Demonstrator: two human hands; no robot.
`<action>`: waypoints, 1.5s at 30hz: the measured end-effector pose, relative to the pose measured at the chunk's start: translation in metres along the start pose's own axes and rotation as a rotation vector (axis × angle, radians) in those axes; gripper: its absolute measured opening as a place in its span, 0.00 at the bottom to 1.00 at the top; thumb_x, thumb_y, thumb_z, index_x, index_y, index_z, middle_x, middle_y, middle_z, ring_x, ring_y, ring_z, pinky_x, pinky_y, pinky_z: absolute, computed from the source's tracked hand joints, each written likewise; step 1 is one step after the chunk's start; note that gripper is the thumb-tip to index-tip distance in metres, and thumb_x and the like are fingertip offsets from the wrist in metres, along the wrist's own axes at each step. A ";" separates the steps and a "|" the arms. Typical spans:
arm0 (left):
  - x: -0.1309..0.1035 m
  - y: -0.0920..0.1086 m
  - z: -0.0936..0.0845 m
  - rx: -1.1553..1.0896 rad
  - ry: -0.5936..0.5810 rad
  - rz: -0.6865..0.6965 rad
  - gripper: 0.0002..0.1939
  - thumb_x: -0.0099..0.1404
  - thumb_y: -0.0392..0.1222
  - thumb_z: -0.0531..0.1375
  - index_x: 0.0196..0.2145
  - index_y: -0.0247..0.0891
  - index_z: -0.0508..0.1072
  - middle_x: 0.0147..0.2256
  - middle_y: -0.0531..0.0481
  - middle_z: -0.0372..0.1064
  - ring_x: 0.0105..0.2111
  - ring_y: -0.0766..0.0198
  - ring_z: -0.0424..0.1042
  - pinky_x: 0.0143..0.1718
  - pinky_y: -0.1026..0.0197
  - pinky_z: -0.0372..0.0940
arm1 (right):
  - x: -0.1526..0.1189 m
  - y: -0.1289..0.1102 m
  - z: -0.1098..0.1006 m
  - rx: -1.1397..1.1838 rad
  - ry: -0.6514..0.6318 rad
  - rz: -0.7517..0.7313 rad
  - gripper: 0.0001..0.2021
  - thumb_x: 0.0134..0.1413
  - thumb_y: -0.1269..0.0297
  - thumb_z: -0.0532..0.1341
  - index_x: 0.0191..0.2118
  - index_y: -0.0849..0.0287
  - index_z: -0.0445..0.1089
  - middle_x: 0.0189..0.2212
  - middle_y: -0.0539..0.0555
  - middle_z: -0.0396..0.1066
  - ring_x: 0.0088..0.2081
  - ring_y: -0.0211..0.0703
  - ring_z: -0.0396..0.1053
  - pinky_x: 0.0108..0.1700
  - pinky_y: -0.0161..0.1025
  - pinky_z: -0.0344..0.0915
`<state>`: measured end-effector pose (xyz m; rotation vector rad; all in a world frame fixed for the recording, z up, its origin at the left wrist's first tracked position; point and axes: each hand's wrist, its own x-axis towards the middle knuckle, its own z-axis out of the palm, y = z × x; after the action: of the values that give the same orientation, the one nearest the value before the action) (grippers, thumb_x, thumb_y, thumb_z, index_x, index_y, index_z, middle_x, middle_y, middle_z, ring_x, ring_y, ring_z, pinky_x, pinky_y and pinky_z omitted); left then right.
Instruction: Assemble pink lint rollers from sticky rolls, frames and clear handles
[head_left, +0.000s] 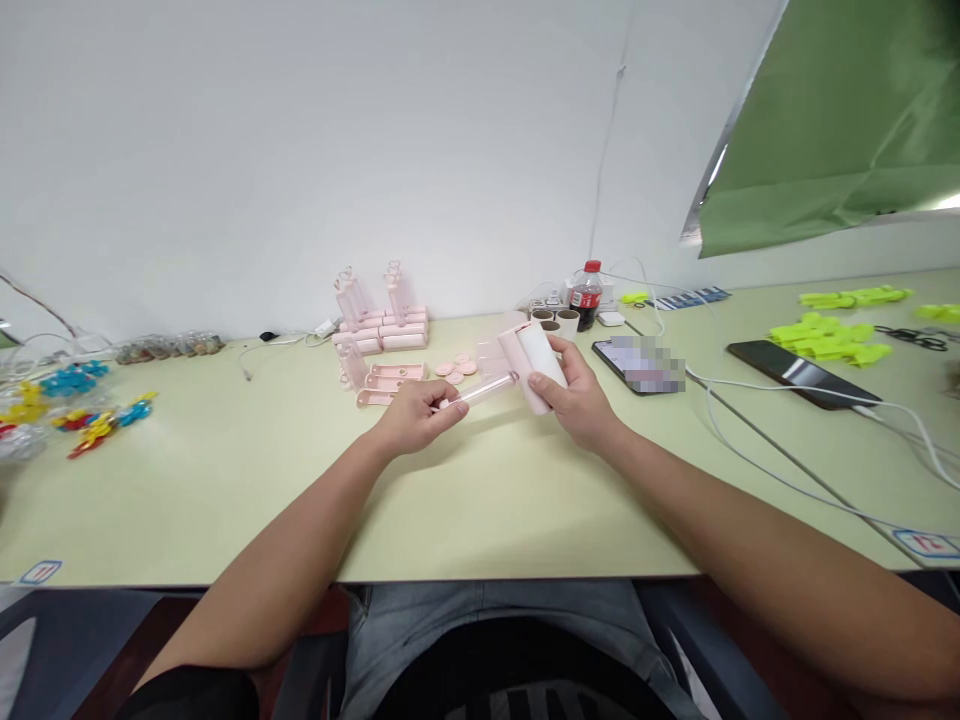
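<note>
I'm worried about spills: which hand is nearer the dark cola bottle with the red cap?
Right. The right hand is in front of the bottle; the left hand is farther away, leftward.

- Left hand (418, 416) pinches a clear tube (487, 389), tilted.
- Right hand (579, 396) grips a white roll (543, 356) beside a pink shell (520, 368).
- Pink discs (455, 368) lie near pink trays (394, 377).
- Red-capped bottle (586, 298) stands upright by the wall (480, 150).
- Two phones, one lit (637, 366), one dark (796, 374), lie flat.

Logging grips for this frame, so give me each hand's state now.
Left hand: closed on a clear tube.
Right hand: closed around a pink and white case.
</note>
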<state>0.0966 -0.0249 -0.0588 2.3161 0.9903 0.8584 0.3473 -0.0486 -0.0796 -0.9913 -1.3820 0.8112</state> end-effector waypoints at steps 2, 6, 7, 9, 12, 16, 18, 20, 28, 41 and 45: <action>0.000 0.000 0.000 -0.008 -0.002 -0.003 0.15 0.63 0.50 0.58 0.26 0.36 0.69 0.20 0.56 0.56 0.21 0.71 0.53 0.22 0.66 0.49 | 0.000 0.000 0.000 -0.016 -0.003 -0.008 0.33 0.50 0.47 0.65 0.59 0.52 0.57 0.46 0.56 0.71 0.46 0.54 0.70 0.45 0.49 0.69; 0.000 0.000 0.002 -0.015 -0.017 -0.020 0.16 0.63 0.51 0.58 0.26 0.36 0.69 0.20 0.57 0.55 0.20 0.71 0.52 0.22 0.66 0.48 | -0.001 0.002 0.002 -0.054 0.006 -0.011 0.32 0.51 0.48 0.65 0.59 0.52 0.58 0.47 0.56 0.71 0.47 0.54 0.70 0.46 0.49 0.68; 0.000 -0.001 0.002 -0.012 -0.020 -0.023 0.16 0.63 0.51 0.58 0.26 0.36 0.69 0.20 0.57 0.55 0.20 0.71 0.52 0.22 0.66 0.48 | -0.001 0.002 0.002 -0.053 0.004 -0.009 0.32 0.52 0.49 0.65 0.59 0.52 0.58 0.47 0.56 0.71 0.47 0.54 0.69 0.46 0.49 0.68; 0.000 -0.001 0.002 -0.004 -0.022 -0.025 0.16 0.63 0.51 0.58 0.26 0.36 0.69 0.20 0.57 0.55 0.21 0.71 0.53 0.22 0.66 0.48 | -0.002 0.003 0.003 -0.045 -0.011 -0.007 0.31 0.52 0.49 0.64 0.59 0.52 0.57 0.47 0.57 0.70 0.48 0.54 0.69 0.46 0.49 0.69; 0.000 -0.002 0.002 -0.005 -0.032 -0.030 0.16 0.63 0.51 0.57 0.26 0.36 0.69 0.20 0.56 0.56 0.21 0.71 0.53 0.22 0.66 0.48 | -0.002 0.005 0.003 -0.045 -0.038 -0.007 0.31 0.53 0.49 0.63 0.60 0.51 0.56 0.49 0.57 0.69 0.49 0.55 0.68 0.44 0.49 0.70; 0.001 -0.003 0.002 -0.019 -0.054 -0.037 0.16 0.63 0.51 0.57 0.25 0.36 0.68 0.20 0.57 0.55 0.21 0.71 0.53 0.22 0.66 0.48 | -0.001 0.008 0.003 -0.090 -0.038 -0.010 0.31 0.54 0.49 0.63 0.60 0.52 0.56 0.53 0.58 0.67 0.51 0.56 0.67 0.47 0.50 0.68; 0.001 -0.004 0.002 -0.015 -0.066 -0.042 0.17 0.63 0.52 0.57 0.26 0.36 0.68 0.21 0.57 0.56 0.21 0.71 0.53 0.22 0.66 0.48 | 0.000 0.010 0.003 -0.105 -0.033 0.000 0.31 0.54 0.49 0.63 0.60 0.53 0.56 0.53 0.58 0.67 0.51 0.56 0.66 0.49 0.51 0.66; 0.001 -0.005 0.002 -0.008 -0.078 -0.049 0.17 0.64 0.52 0.57 0.26 0.36 0.69 0.21 0.56 0.56 0.21 0.71 0.53 0.23 0.66 0.48 | 0.000 0.011 0.003 -0.112 -0.029 0.016 0.31 0.53 0.49 0.63 0.59 0.54 0.57 0.53 0.59 0.68 0.51 0.56 0.66 0.51 0.52 0.65; 0.001 -0.003 0.001 -0.016 -0.228 -0.048 0.17 0.64 0.54 0.57 0.31 0.35 0.73 0.22 0.55 0.60 0.22 0.69 0.57 0.23 0.65 0.51 | -0.001 0.013 0.007 -0.176 -0.052 0.032 0.32 0.51 0.49 0.63 0.59 0.56 0.58 0.51 0.61 0.69 0.49 0.57 0.68 0.51 0.53 0.65; -0.001 0.000 0.010 -0.041 -0.221 -0.044 0.13 0.61 0.50 0.61 0.33 0.35 0.74 0.20 0.57 0.60 0.21 0.70 0.58 0.23 0.66 0.53 | 0.002 0.012 0.007 -0.056 -0.235 -0.067 0.31 0.60 0.38 0.50 0.56 0.56 0.68 0.52 0.61 0.72 0.52 0.55 0.69 0.52 0.54 0.66; 0.000 -0.004 0.008 -0.047 -0.187 -0.064 0.13 0.61 0.49 0.61 0.34 0.35 0.74 0.20 0.57 0.59 0.21 0.70 0.57 0.23 0.66 0.52 | 0.015 0.025 -0.008 -0.270 -0.024 -0.051 0.21 0.59 0.49 0.57 0.51 0.55 0.72 0.49 0.60 0.73 0.49 0.54 0.70 0.51 0.56 0.67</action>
<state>0.1005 -0.0240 -0.0671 2.2649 0.9475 0.6200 0.3582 -0.0255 -0.0955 -1.1509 -1.5596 0.6105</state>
